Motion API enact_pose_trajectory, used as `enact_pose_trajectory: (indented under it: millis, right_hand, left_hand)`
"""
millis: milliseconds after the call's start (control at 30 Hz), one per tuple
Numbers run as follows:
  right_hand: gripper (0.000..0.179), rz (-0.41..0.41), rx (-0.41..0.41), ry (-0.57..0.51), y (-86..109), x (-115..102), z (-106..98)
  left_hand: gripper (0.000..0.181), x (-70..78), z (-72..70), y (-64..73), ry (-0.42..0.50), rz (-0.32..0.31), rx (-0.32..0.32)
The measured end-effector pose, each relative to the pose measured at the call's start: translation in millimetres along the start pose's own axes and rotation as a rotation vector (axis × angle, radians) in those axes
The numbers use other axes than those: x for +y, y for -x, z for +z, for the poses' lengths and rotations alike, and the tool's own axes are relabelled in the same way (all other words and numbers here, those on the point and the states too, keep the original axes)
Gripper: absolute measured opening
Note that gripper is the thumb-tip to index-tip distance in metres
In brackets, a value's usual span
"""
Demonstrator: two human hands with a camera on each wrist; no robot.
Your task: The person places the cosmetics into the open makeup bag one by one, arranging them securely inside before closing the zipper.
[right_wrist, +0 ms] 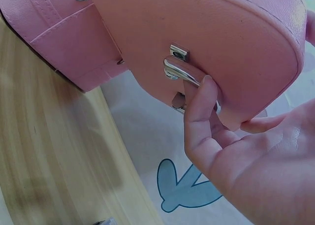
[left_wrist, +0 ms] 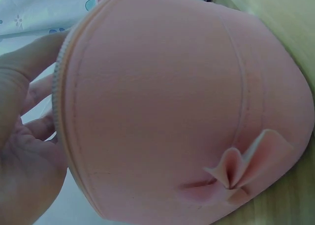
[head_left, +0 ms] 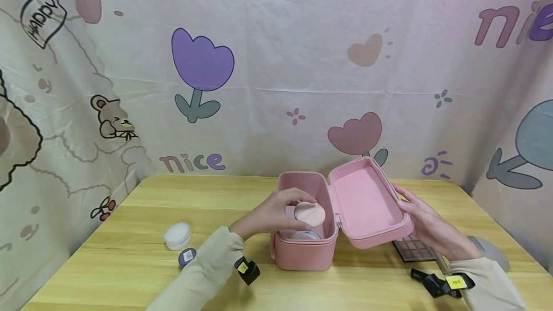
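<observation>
A pink makeup case (head_left: 306,256) stands on the table with its lid (head_left: 369,200) swung out to the right. Over the case's opening, my left hand (head_left: 273,212) pinches a round beige powder puff (head_left: 312,216) with a pale band across it. A round white item (head_left: 305,235) lies inside, partly hidden below that hand. My right hand (head_left: 434,229) holds the lid by its right edge. In the right wrist view its fingers curl at the silver handle (right_wrist: 184,71) on the lid. The case's wall (left_wrist: 157,97) hides the puff in the left wrist view.
A white round jar (head_left: 177,235) and a small dark round container (head_left: 187,257) sit on the wooden table (head_left: 129,234) at left. An eyeshadow palette (head_left: 415,248) and a grey rounded object (head_left: 490,252) lie by my right forearm. Behind hangs a printed curtain (head_left: 268,61).
</observation>
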State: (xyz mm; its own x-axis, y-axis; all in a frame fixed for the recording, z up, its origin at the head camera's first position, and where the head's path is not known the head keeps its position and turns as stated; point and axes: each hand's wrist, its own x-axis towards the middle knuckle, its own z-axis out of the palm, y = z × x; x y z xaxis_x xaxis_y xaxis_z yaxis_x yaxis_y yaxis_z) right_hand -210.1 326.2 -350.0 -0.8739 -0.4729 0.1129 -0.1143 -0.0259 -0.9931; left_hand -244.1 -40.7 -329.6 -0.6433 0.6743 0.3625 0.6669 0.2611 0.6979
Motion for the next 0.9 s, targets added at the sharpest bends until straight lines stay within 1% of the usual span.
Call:
enact_pose_trajectory:
  millis: [200, 267, 333, 467, 500, 567, 700, 833, 900]
  right_hand:
    - [0.059, -0.026, -0.030, -0.022, 0.0, 1.0, -0.7]
    - [0.059, -0.032, -0.036, -0.025, 0.0, 1.2, -0.6]
    - [0.058, -0.038, -0.043, -0.025, -0.1, 1.5, -0.6]
    - [0.058, -0.034, -0.037, -0.013, -0.1, 1.5, -0.7]
    - [0.058, -0.028, -0.030, -0.008, 0.0, 1.4, -0.8]
    - [0.059, -0.015, -0.012, 0.008, 0.1, 0.9, -0.8]
    - [0.061, 0.008, 0.016, 0.023, 0.2, -0.3, -1.1]
    - [0.061, 0.013, 0.012, 0.017, 0.1, -0.1, -1.2]
    - [0.060, 0.011, 0.013, 0.015, 0.1, 0.1, -1.0]
  left_hand:
    - [0.046, -1.7, 2.6, 1.5, 0.001, -0.011, 0.004]
    - [0.047, -1.7, 3.1, 1.6, -0.015, -0.019, -0.002]
    - [0.057, -1.0, 2.9, 2.3, -0.046, -0.041, -0.012]
    - [0.091, 4.1, -1.0, 6.4, -0.084, -0.065, -0.038]
    - [0.098, 5.6, -2.4, 7.7, -0.085, -0.068, -0.043]
    - [0.105, 8.5, -4.9, 9.5, -0.087, -0.052, -0.051]
    - [0.102, 10.2, -7.5, 11.8, -0.104, -0.041, -0.055]
    - [0.090, 8.5, -8.5, 14.4, -0.084, -0.066, -0.046]
    - [0.082, 6.4, -9.0, 15.7, -0.074, -0.063, -0.039]
